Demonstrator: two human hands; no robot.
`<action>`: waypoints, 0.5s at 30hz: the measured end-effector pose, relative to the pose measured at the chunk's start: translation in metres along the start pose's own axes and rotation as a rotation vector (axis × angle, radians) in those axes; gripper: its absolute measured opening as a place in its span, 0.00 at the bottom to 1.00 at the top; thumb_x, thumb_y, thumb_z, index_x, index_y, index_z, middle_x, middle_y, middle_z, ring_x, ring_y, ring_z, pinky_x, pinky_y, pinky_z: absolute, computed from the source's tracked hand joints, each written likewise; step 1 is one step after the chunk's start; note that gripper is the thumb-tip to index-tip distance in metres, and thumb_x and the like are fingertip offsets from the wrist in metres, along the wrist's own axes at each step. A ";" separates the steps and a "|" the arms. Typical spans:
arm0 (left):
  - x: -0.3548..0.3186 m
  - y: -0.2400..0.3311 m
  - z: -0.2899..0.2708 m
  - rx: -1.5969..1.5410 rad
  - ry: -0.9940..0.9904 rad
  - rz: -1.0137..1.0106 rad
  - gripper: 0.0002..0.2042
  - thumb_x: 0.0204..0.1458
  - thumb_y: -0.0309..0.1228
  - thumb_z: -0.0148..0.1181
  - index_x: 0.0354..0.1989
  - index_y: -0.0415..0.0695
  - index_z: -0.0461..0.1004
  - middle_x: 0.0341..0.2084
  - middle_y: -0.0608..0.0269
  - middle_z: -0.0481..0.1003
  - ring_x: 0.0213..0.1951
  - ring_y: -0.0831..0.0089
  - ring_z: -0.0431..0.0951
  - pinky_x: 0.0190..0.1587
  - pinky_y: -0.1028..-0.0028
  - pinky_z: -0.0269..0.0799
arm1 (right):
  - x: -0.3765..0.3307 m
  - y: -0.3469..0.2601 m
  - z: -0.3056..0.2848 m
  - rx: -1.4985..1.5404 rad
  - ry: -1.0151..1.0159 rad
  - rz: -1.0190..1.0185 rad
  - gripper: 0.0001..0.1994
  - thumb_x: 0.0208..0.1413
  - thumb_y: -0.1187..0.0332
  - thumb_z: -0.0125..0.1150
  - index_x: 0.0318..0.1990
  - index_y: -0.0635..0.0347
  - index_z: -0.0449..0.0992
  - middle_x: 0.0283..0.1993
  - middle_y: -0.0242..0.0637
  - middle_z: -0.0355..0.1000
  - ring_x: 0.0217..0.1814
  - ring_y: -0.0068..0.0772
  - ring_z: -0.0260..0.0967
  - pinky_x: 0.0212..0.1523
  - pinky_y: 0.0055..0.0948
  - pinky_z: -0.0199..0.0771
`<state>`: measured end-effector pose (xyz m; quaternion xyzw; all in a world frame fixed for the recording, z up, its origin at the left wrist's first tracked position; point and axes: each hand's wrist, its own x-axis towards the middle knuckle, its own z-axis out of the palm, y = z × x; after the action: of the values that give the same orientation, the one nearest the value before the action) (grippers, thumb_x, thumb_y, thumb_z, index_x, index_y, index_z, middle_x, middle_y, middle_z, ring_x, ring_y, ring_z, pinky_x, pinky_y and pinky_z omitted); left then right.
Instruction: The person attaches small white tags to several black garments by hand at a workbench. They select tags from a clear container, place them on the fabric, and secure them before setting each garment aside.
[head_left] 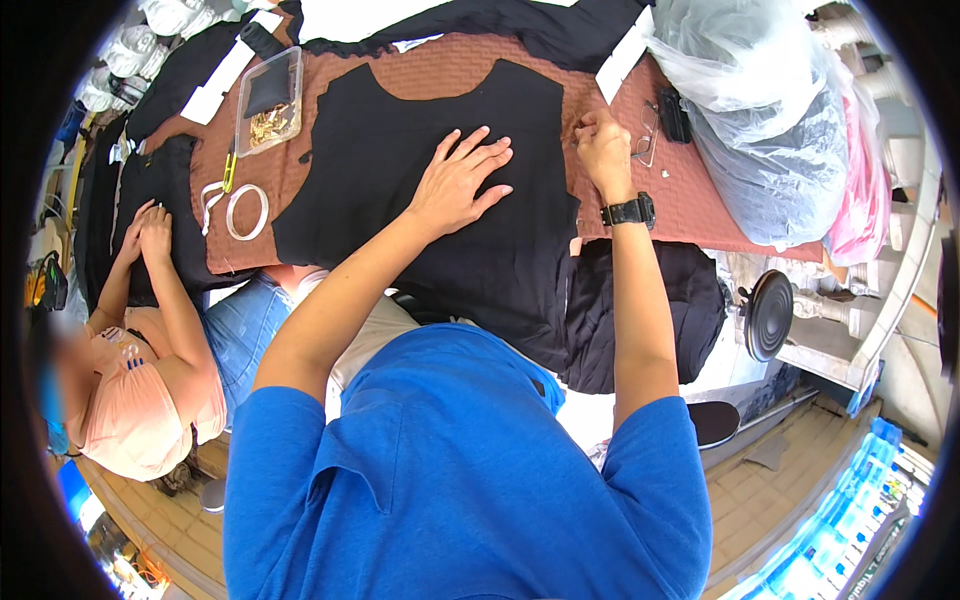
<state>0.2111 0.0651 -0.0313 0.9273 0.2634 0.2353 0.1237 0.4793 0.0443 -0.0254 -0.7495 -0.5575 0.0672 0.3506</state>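
Observation:
A black cut fabric piece [370,150] with a scooped neckline lies spread over the brown quilted cloth, its lower part hanging over the near edge toward my lap. My left hand [458,185] rests flat on its middle, palm down and fingers apart. Just beyond the fabric's right edge, my right hand [604,150] is closed over the brown cloth, thumb and fingers pressed together. Whatever may be between those fingers is too small to make out. A dark watch [630,211] sits on that wrist. Beside the hand lie eyeglasses [647,140].
A clear box [268,100] with small gold-coloured pieces, a yellow cutter [229,172] and a white ring-shaped roll [247,212] lie left. Stuffed plastic bags [765,130] crowd the right. Dark fabric [640,310] is piled below my right forearm. A co-worker [150,370] handles black cloth at left.

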 end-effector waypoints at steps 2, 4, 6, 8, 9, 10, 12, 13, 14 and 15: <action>0.000 -0.001 -0.002 0.002 -0.016 -0.002 0.22 0.61 0.42 0.59 0.61 0.47 0.73 0.66 0.65 0.69 0.71 0.60 0.60 0.72 0.52 0.50 | 0.002 -0.001 0.003 -0.059 0.017 0.018 0.05 0.53 0.75 0.63 0.37 0.64 0.80 0.34 0.56 0.79 0.42 0.56 0.78 0.46 0.46 0.77; -0.001 -0.003 -0.001 0.001 -0.036 0.000 0.23 0.61 0.43 0.59 0.62 0.47 0.72 0.66 0.65 0.68 0.71 0.59 0.59 0.72 0.52 0.50 | 0.004 0.003 0.008 -0.021 0.010 0.067 0.05 0.53 0.74 0.63 0.37 0.64 0.80 0.34 0.54 0.79 0.42 0.55 0.79 0.46 0.45 0.77; -0.002 -0.002 0.001 0.010 -0.029 0.005 0.24 0.62 0.45 0.57 0.63 0.46 0.71 0.67 0.65 0.67 0.72 0.59 0.58 0.73 0.51 0.49 | 0.005 0.010 0.009 -0.011 0.014 0.112 0.06 0.53 0.73 0.64 0.38 0.63 0.81 0.33 0.51 0.80 0.40 0.50 0.80 0.45 0.41 0.78; -0.002 -0.001 0.001 0.006 -0.013 0.009 0.25 0.63 0.46 0.55 0.64 0.46 0.71 0.67 0.64 0.67 0.72 0.59 0.57 0.73 0.51 0.49 | 0.008 0.013 0.010 -0.026 0.024 0.152 0.08 0.52 0.71 0.67 0.39 0.63 0.82 0.32 0.47 0.82 0.37 0.42 0.82 0.43 0.35 0.79; -0.002 -0.002 0.001 0.013 -0.021 0.009 0.25 0.63 0.46 0.55 0.64 0.46 0.70 0.67 0.64 0.66 0.72 0.59 0.57 0.73 0.51 0.48 | 0.009 0.014 0.011 -0.008 0.009 0.168 0.08 0.52 0.71 0.67 0.39 0.63 0.82 0.32 0.46 0.82 0.37 0.41 0.82 0.43 0.34 0.79; -0.002 -0.002 0.002 0.019 -0.030 0.009 0.25 0.63 0.46 0.55 0.64 0.46 0.70 0.68 0.64 0.66 0.72 0.60 0.57 0.73 0.51 0.48 | 0.009 0.015 0.012 0.010 -0.006 0.184 0.09 0.52 0.71 0.68 0.39 0.63 0.83 0.33 0.46 0.82 0.37 0.40 0.82 0.43 0.33 0.79; -0.002 -0.002 0.001 0.027 -0.041 0.003 0.25 0.63 0.46 0.55 0.64 0.46 0.70 0.68 0.65 0.66 0.72 0.60 0.57 0.73 0.51 0.48 | 0.012 0.014 0.011 0.036 -0.040 0.213 0.09 0.52 0.70 0.68 0.40 0.63 0.83 0.35 0.46 0.82 0.39 0.40 0.82 0.44 0.33 0.79; -0.003 -0.002 0.001 0.026 -0.045 -0.002 0.25 0.63 0.46 0.55 0.64 0.46 0.70 0.68 0.65 0.66 0.72 0.60 0.57 0.73 0.51 0.48 | 0.013 0.015 0.011 0.042 -0.060 0.228 0.09 0.52 0.70 0.67 0.40 0.62 0.83 0.36 0.47 0.82 0.40 0.41 0.82 0.44 0.34 0.79; -0.003 -0.002 0.000 0.027 -0.047 -0.008 0.25 0.63 0.46 0.55 0.65 0.46 0.70 0.68 0.65 0.65 0.73 0.60 0.57 0.73 0.51 0.47 | 0.016 0.012 0.009 0.049 -0.079 0.242 0.09 0.53 0.70 0.67 0.40 0.62 0.83 0.37 0.47 0.82 0.41 0.42 0.82 0.45 0.35 0.79; -0.004 -0.001 0.000 0.021 -0.049 -0.013 0.25 0.63 0.46 0.55 0.64 0.47 0.70 0.68 0.65 0.65 0.73 0.60 0.57 0.73 0.51 0.47 | 0.015 0.010 0.006 0.028 -0.056 0.219 0.09 0.52 0.70 0.65 0.39 0.62 0.83 0.37 0.50 0.82 0.43 0.46 0.81 0.47 0.37 0.78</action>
<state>0.2078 0.0644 -0.0329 0.9324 0.2686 0.2089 0.1217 0.4903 0.0590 -0.0315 -0.7988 -0.4809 0.1335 0.3359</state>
